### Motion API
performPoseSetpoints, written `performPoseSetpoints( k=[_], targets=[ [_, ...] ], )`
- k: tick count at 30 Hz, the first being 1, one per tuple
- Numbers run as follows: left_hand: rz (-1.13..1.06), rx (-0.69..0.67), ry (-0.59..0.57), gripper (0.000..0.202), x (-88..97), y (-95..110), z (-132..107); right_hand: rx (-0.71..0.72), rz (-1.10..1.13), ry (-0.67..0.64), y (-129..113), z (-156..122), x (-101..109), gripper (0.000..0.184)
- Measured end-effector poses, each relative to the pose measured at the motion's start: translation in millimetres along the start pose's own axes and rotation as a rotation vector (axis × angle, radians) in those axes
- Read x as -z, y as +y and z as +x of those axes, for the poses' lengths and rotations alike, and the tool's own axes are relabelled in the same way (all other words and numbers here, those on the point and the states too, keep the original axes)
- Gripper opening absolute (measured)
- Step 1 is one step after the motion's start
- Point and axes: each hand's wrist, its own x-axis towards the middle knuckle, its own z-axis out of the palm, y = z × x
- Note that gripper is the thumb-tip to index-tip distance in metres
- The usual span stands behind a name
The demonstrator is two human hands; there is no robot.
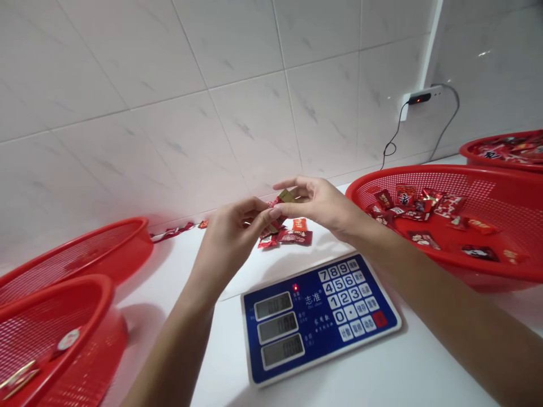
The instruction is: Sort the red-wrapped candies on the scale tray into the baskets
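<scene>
Above the white plate of a weighing scale, my two hands meet at the thumbs. My left hand (240, 232) is closed around small red wrapped candies (278, 224), partly hidden by its fingers. My right hand (320, 204) pinches at the same bunch, its thumb against the left thumb and its index finger stretched out; a gold-green wrapped piece (287, 196) shows between its thumb and fingers. Below the hands, several red wrapped candies (296, 237) and an orange one (299, 224) lie on the white plate. The blue scale panel (316, 319) with number keys faces me.
Red plastic baskets stand on both sides: a large basket (509, 183) with scattered candies at right, a fuller basket (470, 148) behind it, and two baskets (106, 288) at left. A tiled wall (237, 113) closes the back. A cable (392, 141) hangs from a socket.
</scene>
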Motion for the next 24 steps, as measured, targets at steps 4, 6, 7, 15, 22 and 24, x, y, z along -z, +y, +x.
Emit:
performPoseSetpoints(
  k=[4,6,7,15,22,24],
  targets=[
    [0.049,-0.031,0.062,0.030,-0.8,0.6,-0.5,0.009,0.002,-0.116,7.9,2.7,7.9,0.020],
    [0.040,-0.059,0.069,0.029,-1.9,-0.2,-0.3,0.013,0.017,-0.108,10.7,3.8,9.7,0.023],
    [0.035,-0.072,0.072,0.028,-2.2,-1.0,-0.1,0.017,0.017,-0.101,11.5,4.2,10.7,0.025],
    [0.354,-0.370,0.363,0.006,-6.0,-13.1,3.1,-0.218,0.145,-0.217,5.7,5.6,18.1,0.037],
    [0.168,-0.278,0.214,0.020,-4.5,-5.5,2.0,-0.169,0.164,-0.093,1.5,3.6,8.6,0.015],
    [0.045,-0.079,0.061,0.034,0.3,-7.1,3.4,-0.150,0.173,-0.050,1.1,3.5,7.0,0.024]
  ],
)
